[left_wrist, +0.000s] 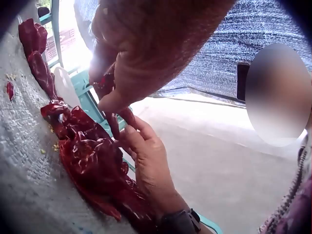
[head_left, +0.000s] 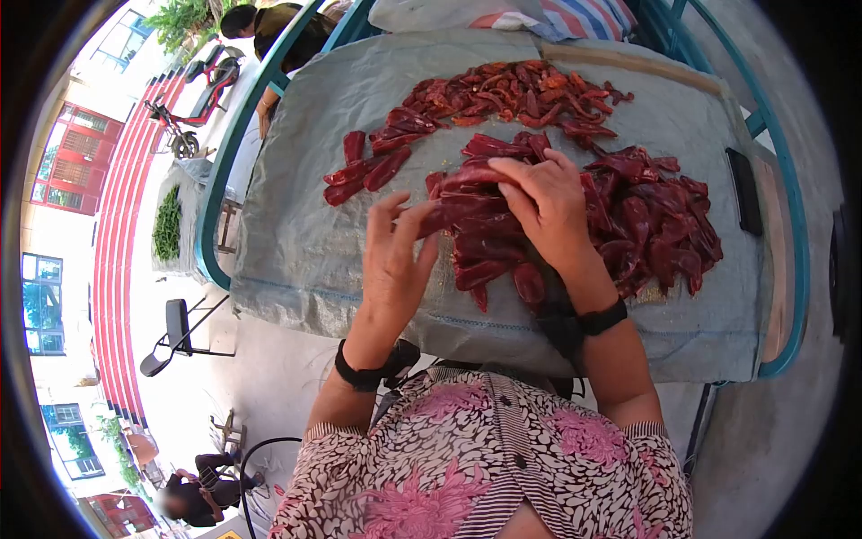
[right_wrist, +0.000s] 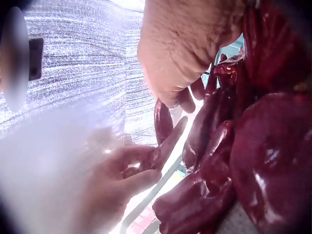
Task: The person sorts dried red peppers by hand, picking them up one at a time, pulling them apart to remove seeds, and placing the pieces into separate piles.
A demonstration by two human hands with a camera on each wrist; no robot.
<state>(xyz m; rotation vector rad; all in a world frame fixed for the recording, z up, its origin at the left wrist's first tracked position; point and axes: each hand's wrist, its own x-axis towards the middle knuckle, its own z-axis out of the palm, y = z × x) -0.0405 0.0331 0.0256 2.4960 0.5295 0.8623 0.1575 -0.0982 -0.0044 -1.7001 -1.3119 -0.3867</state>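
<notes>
Dark red dried peppers (head_left: 485,225) lie in a middle pile on a grey-green woven sheet (head_left: 296,225). Over that pile the right hand (head_left: 552,211) pinches a long red pepper (head_left: 476,175) near its end. The left hand (head_left: 395,260) has its fingers curled round the tip of a pepper at the pile's left side. In the left wrist view, the left hand (left_wrist: 151,53) and the right hand (left_wrist: 151,165) almost meet around peppers. The right wrist view has the left hand (right_wrist: 109,185) holding a pepper (right_wrist: 168,141), beneath the right hand (right_wrist: 190,48).
Smaller orange-red peppers (head_left: 530,90) lie at the back, a larger heap (head_left: 646,220) to the right, and a few peppers (head_left: 364,171) to the left. A black phone (head_left: 743,191) rests near the right edge. A teal metal frame (head_left: 224,180) surrounds the sheet; striped sacks (head_left: 584,18) lie behind.
</notes>
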